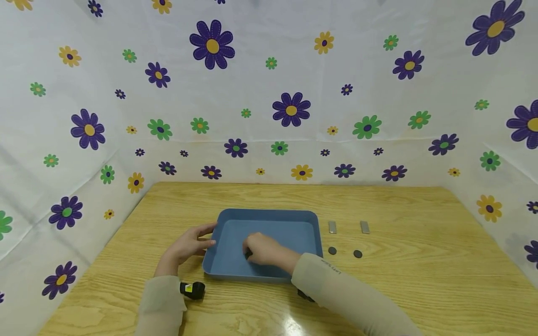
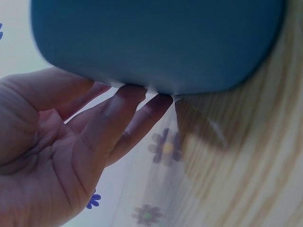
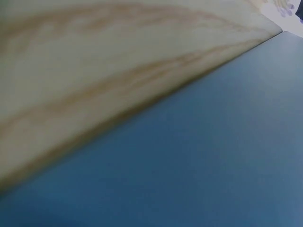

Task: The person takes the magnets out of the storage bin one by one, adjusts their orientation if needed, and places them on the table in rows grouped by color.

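A shallow blue tray [image 1: 233,268] lies on the wooden table. At its left side is my left hand [image 1: 191,242], its thumb and fingers touching the wall near the rim. The left wrist view shows fingertips of the left hand [image 2: 94,127] against the outside of the blue tray [image 2: 161,47]. My right hand [image 1: 262,248] reaches over the tray's front right and down into it, fingers curled around a small dark piece [image 1: 248,253], mostly hidden by them. In the right wrist view, the tray's blue wall [image 3: 189,156] fills the lower part, with no hand visible.
Right of the tray lie two small grey rectangular pieces, one nearer [image 1: 332,227] and one farther right [image 1: 364,227]. In front of them are two dark discs, one left [image 1: 332,250] and one right [image 1: 357,254]. A flower-patterned white curtain [image 1: 252,84] surrounds the table [image 1: 420,261].
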`<state>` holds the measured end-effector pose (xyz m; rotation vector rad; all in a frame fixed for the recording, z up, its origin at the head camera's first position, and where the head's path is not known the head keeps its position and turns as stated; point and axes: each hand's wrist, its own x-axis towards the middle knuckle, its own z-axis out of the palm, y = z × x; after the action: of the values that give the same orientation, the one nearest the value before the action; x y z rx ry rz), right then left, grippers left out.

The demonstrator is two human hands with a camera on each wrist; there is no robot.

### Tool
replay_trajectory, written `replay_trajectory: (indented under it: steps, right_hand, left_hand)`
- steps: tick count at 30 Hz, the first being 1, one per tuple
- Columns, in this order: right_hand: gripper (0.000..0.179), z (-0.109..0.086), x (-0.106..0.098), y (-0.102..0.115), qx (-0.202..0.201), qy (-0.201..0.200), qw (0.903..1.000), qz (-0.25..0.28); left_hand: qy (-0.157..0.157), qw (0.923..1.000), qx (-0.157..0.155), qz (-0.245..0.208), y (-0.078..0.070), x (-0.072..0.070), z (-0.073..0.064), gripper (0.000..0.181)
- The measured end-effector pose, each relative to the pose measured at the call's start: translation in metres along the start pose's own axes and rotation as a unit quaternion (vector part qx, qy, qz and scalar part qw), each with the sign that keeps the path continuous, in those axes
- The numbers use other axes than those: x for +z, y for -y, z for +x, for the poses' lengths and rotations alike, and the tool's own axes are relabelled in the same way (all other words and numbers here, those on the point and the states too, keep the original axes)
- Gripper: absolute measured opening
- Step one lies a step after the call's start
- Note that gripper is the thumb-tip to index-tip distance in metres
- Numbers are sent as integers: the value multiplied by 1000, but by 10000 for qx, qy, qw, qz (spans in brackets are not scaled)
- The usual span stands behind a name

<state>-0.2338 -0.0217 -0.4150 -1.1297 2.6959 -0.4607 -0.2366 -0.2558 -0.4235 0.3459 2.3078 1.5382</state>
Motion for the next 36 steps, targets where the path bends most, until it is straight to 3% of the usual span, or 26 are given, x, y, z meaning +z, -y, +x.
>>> replay_trajectory:
  steps: [15, 22, 36]
  right_hand:
    - [8, -2, -3, -1, 153, 60, 9998, 113]
    - [8, -4, -5, -6, -39, -115, 9972, 738]
    - [12, -18, -15, -15, 126, -457, 9823, 1814]
  left_hand:
    - [-81, 9999, -78, -62, 3, 1, 2, 58]
    - [-104, 9999, -98, -31, 3, 1, 2, 57]
    - [-119, 9999, -114, -43, 4, 1, 3, 57]
